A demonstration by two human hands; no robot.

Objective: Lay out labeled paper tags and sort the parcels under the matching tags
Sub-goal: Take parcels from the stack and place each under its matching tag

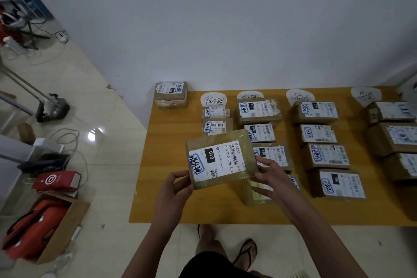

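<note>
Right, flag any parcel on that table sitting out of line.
One stands out: the parcel at the table's far-left corner lies beside the columns, under no paper tag, overhanging the edge. The parcel in both hands is not yet placed.

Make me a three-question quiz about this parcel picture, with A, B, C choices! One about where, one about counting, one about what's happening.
1. Where is the lone parcel?
A. table's far left corner
B. in a floor box
C. on a chair

2. How many parcels lie under the third tag?
A. one
B. four
C. seven

3. The parcel marked 010 is:
A. lying on the table
B. held up by both hands
C. torn open

Answers: 1 A, it sits alone at that corner. 2 B, four in a column. 3 B, the left hand and right hand grip its edges above the table.
</note>
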